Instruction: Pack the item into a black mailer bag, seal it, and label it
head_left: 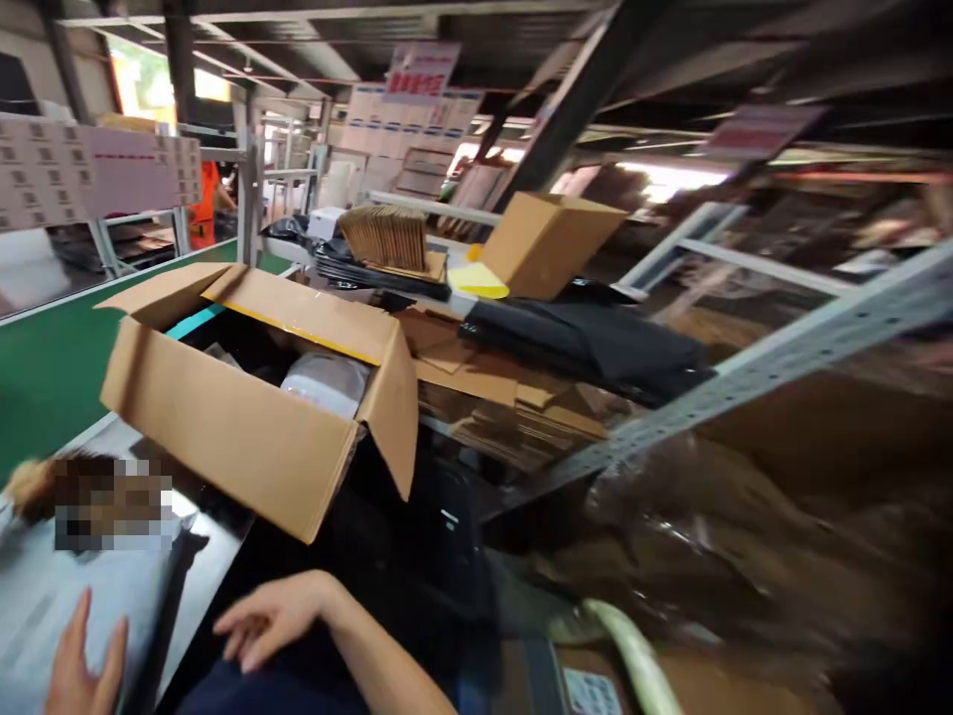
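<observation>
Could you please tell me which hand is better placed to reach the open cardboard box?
The right hand, I'd judge: it shows just below the open cardboard box, loosely curled. The left hand, spread open, shows lower, in the bottom-left corner, farther from the box.

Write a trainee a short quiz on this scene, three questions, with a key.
1. True or false: the cardboard box ahead of the hands has its flaps closed.
2. Which colour is the sheet beside the farther box? A red, B yellow, C green.
3. Does the person's right hand hold anything?

Key:
1. False; its flaps stand open.
2. B.
3. No; its fingers are loosely bent, with nothing seen in them.
</observation>
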`<move>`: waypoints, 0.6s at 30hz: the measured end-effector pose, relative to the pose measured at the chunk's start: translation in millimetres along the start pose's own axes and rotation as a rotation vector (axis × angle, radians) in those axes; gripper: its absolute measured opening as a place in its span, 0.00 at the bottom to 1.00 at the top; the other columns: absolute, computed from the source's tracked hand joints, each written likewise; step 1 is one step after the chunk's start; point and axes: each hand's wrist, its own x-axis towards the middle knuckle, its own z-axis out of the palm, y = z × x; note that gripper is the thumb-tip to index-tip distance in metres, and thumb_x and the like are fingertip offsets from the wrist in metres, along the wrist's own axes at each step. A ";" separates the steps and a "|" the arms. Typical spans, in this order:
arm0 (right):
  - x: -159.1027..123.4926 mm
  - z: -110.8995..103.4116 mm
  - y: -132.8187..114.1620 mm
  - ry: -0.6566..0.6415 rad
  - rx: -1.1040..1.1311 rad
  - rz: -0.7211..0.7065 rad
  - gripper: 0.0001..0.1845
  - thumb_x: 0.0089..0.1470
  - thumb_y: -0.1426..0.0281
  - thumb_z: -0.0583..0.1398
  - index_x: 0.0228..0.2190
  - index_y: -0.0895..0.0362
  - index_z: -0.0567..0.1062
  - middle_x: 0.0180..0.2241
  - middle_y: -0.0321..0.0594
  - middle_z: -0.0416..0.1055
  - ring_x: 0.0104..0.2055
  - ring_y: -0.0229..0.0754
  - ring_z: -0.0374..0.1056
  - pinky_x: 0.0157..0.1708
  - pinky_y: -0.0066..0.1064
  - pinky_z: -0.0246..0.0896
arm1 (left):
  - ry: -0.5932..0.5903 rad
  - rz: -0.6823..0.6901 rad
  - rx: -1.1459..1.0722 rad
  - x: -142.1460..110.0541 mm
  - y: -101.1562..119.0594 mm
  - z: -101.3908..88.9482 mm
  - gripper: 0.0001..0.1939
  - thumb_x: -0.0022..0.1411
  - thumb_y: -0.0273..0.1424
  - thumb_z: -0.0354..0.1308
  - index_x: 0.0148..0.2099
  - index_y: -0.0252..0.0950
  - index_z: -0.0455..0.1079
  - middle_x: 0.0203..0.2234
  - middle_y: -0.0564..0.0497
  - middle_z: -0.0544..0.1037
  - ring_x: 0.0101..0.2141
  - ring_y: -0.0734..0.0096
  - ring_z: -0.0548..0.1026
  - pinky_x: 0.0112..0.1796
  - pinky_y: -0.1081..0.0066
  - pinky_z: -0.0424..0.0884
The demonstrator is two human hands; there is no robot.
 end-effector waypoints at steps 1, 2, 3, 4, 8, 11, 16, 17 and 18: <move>-36.4 -17.2 -20.7 -0.057 0.002 -0.043 0.52 0.44 0.35 0.67 0.61 0.54 0.76 0.41 0.43 0.84 0.42 0.47 0.81 0.45 0.38 0.78 | -0.004 0.112 0.004 22.9 28.4 3.6 0.45 0.68 0.55 0.49 0.79 0.40 0.47 0.71 0.38 0.64 0.69 0.40 0.65 0.68 0.41 0.65; -71.6 -39.6 -44.5 0.044 -0.052 -0.084 0.50 0.50 0.36 0.64 0.65 0.54 0.73 0.45 0.45 0.84 0.46 0.47 0.81 0.49 0.40 0.77 | 0.017 0.238 0.004 44.9 60.0 7.5 0.44 0.68 0.54 0.51 0.79 0.43 0.48 0.70 0.41 0.66 0.68 0.41 0.67 0.68 0.42 0.65; -103.7 -66.4 -69.8 0.222 -0.153 -0.122 0.44 0.56 0.41 0.64 0.65 0.53 0.73 0.49 0.46 0.83 0.50 0.48 0.81 0.53 0.42 0.76 | 0.050 0.375 -0.001 65.0 94.4 11.9 0.42 0.69 0.53 0.52 0.79 0.47 0.49 0.69 0.44 0.68 0.67 0.43 0.68 0.68 0.42 0.65; -131.5 -96.4 -94.4 0.431 -0.271 -0.153 0.37 0.60 0.46 0.63 0.63 0.53 0.75 0.52 0.46 0.82 0.53 0.48 0.79 0.57 0.45 0.74 | 0.085 0.494 -0.008 82.3 130.8 17.2 0.41 0.69 0.51 0.53 0.79 0.49 0.49 0.69 0.47 0.67 0.67 0.45 0.68 0.68 0.43 0.66; -197.0 -222.6 -146.2 1.174 -0.610 -0.259 0.25 0.64 0.52 0.62 0.56 0.51 0.80 0.55 0.44 0.80 0.58 0.51 0.76 0.64 0.53 0.68 | 0.217 0.812 -0.084 119.1 277.9 58.8 0.35 0.73 0.40 0.55 0.78 0.46 0.52 0.69 0.46 0.68 0.66 0.52 0.69 0.67 0.50 0.68; -211.3 -299.7 -114.9 1.378 -0.782 -0.194 0.33 0.57 0.46 0.65 0.58 0.50 0.79 0.64 0.46 0.73 0.69 0.57 0.65 0.72 0.58 0.54 | 0.154 0.960 -0.070 122.6 359.7 115.7 0.34 0.74 0.35 0.55 0.77 0.42 0.52 0.69 0.42 0.69 0.68 0.56 0.68 0.67 0.54 0.67; -170.0 -354.5 -4.9 1.800 -0.132 -0.073 0.55 0.56 0.33 0.54 0.69 0.57 0.65 0.74 0.54 0.54 0.78 0.62 0.44 0.75 0.64 0.41 | 0.054 1.108 0.120 120.5 392.0 189.4 0.28 0.71 0.34 0.56 0.71 0.42 0.65 0.60 0.45 0.80 0.61 0.54 0.76 0.70 0.49 0.59; -152.3 -353.1 11.9 1.789 0.046 -0.124 0.53 0.59 0.34 0.49 0.71 0.57 0.61 0.75 0.53 0.54 0.78 0.60 0.46 0.75 0.62 0.44 | 0.041 1.077 0.133 121.6 385.2 191.3 0.28 0.70 0.33 0.55 0.71 0.43 0.67 0.58 0.46 0.81 0.59 0.54 0.78 0.70 0.48 0.60; -133.1 -348.5 24.7 1.782 0.176 -0.185 0.50 0.63 0.36 0.45 0.73 0.54 0.56 0.75 0.50 0.54 0.78 0.57 0.46 0.74 0.60 0.47 | 0.018 1.034 0.146 124.4 376.8 188.1 0.28 0.69 0.33 0.54 0.70 0.45 0.68 0.57 0.47 0.81 0.58 0.54 0.79 0.69 0.48 0.62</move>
